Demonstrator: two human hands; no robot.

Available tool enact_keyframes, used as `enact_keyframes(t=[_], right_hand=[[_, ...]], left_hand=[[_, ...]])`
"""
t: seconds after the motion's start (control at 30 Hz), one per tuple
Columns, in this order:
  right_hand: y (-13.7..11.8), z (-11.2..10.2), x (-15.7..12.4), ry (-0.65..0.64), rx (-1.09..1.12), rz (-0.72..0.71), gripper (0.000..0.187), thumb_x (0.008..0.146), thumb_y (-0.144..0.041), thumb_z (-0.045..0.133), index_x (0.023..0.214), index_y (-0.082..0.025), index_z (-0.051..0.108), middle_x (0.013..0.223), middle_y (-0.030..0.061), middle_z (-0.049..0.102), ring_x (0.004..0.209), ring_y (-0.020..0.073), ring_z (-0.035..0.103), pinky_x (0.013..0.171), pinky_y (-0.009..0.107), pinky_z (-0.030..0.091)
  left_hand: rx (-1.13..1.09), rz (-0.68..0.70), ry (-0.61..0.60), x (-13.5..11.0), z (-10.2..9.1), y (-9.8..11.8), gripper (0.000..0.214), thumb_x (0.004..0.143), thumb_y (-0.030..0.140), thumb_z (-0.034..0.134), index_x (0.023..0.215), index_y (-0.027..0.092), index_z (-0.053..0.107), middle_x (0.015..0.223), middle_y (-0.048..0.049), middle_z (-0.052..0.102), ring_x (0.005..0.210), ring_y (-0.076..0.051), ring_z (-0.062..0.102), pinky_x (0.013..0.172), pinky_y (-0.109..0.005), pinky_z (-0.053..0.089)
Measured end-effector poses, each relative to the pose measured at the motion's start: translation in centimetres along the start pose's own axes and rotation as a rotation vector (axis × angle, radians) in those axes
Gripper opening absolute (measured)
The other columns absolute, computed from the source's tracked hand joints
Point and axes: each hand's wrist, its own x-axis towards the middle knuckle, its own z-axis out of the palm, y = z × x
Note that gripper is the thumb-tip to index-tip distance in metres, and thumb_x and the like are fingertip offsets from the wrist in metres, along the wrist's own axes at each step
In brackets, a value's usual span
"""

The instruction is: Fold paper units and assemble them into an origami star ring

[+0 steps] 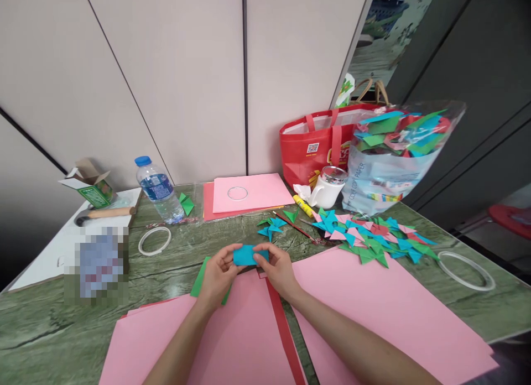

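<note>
Between my two hands is a small blue piece of paper (244, 255), a flat rectangle held just above the pink sheets. My left hand (219, 271) pinches its left end, and my right hand (277, 266) grips the right end with the thumb across the front. Green paper (200, 280) lies partly hidden under my left hand. Beneath my forearms are large pink sheets (232, 335) with a red strip showing along one edge. Just beyond my hands sit folded blue and green paper pieces (271, 228).
Many folded paper pieces (365, 235) cover the right side. Behind them stand a white mug (327, 190), a red bag (305, 147) and a plastic bag of folded paper (385, 175). A water bottle (160, 191), a hammer (108, 212) and a white ring (155, 241) are at left.
</note>
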Motion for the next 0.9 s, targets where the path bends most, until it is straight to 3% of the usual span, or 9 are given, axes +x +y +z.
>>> enact_keyframes(t=[0.2, 0.3, 0.4, 0.5, 0.6, 0.7, 0.83, 0.9], right_hand=[[-0.5, 0.0, 0.1, -0.037, 0.041, 0.058, 0.016, 0.073, -0.029, 0.059, 0.086, -0.019, 0.062, 0.084, 0.0036, 0.062, 0.069, 0.0168, 0.056, 0.061, 0.029, 0.048], [-0.6, -0.3, 0.2, 0.0, 0.086, 0.077, 0.027, 0.074, -0.03, 0.058, 0.099, -0.02, 0.057, 0.089, 0.0046, 0.06, 0.071, 0.0171, 0.056, 0.06, 0.029, 0.05], [-0.7, -0.5, 0.2, 0.118, 0.123, 0.063, 0.039, 0.074, -0.03, 0.058, 0.11, -0.022, 0.048, 0.092, 0.0047, 0.056, 0.075, 0.0178, 0.056, 0.057, 0.029, 0.051], [-0.9, -0.6, -0.1, 0.151, 0.002, -0.007, 0.018, 0.076, -0.027, 0.056, 0.092, -0.021, 0.054, 0.084, 0.0034, 0.055, 0.074, 0.0171, 0.056, 0.057, 0.027, 0.049], [-1.4, -0.5, -0.5, 0.077, -0.135, -0.13, 0.003, 0.077, -0.022, 0.055, 0.078, -0.02, 0.057, 0.079, 0.0031, 0.056, 0.075, 0.0165, 0.055, 0.062, 0.027, 0.047], [-1.9, -0.4, -1.0, -0.047, -0.149, -0.201, 0.004, 0.076, -0.019, 0.057, 0.079, -0.021, 0.057, 0.088, 0.0049, 0.056, 0.082, 0.0171, 0.056, 0.065, 0.027, 0.048], [-2.1, -0.3, -1.4, -0.187, -0.181, -0.165, 0.014, 0.07, -0.022, 0.064, 0.082, -0.023, 0.057, 0.103, 0.0074, 0.053, 0.093, 0.0207, 0.055, 0.051, 0.022, 0.047], [-2.0, -0.3, -1.5, -0.234, -0.145, -0.117, 0.024, 0.066, -0.026, 0.069, 0.086, -0.024, 0.055, 0.11, 0.0078, 0.05, 0.099, 0.0228, 0.053, 0.052, 0.023, 0.048]], left_hand=[[-0.077, -0.002, -0.068, 0.0, -0.3, 0.3, 0.044, 0.063, 0.012, 0.06, 0.104, 0.021, 0.044, 0.114, -0.0078, 0.061, 0.088, -0.02, 0.065, 0.081, -0.041, 0.051], [-0.129, -0.009, -0.045, 0.1, -0.4, 0.1, 0.044, 0.065, 0.017, 0.064, 0.104, 0.021, 0.044, 0.124, -0.0117, 0.053, 0.089, -0.022, 0.065, 0.084, -0.043, 0.05], [-0.12, -0.026, 0.05, 0.0, -0.3, 0.1, 0.043, 0.067, 0.026, 0.066, 0.103, 0.017, 0.045, 0.117, -0.0147, 0.058, 0.084, -0.024, 0.067, 0.084, -0.045, 0.05], [-0.044, -0.084, 0.09, -0.2, 0.2, 0.0, 0.044, 0.069, 0.034, 0.066, 0.103, 0.013, 0.048, 0.1, -0.0147, 0.067, 0.086, -0.027, 0.066, 0.082, -0.044, 0.051], [-0.019, -0.1, 0.049, -0.3, 0.6, -0.4, 0.049, 0.066, 0.037, 0.067, 0.105, 0.013, 0.051, 0.099, -0.013, 0.068, 0.09, -0.027, 0.065, 0.082, -0.042, 0.051], [-0.001, -0.053, 0.038, -0.2, 0.5, -0.9, 0.05, 0.064, 0.038, 0.069, 0.106, 0.014, 0.054, 0.101, -0.0113, 0.068, 0.093, -0.027, 0.064, 0.081, -0.041, 0.052], [0.023, -0.021, 0.118, 0.1, 0.0, -1.1, 0.05, 0.062, 0.037, 0.07, 0.103, 0.013, 0.055, 0.095, -0.0112, 0.07, 0.09, -0.028, 0.065, 0.077, -0.041, 0.053], [-0.005, -0.034, 0.129, 0.2, -0.1, -1.1, 0.051, 0.061, 0.036, 0.071, 0.103, 0.012, 0.055, 0.094, -0.0114, 0.07, 0.086, -0.028, 0.066, 0.075, -0.041, 0.054]])
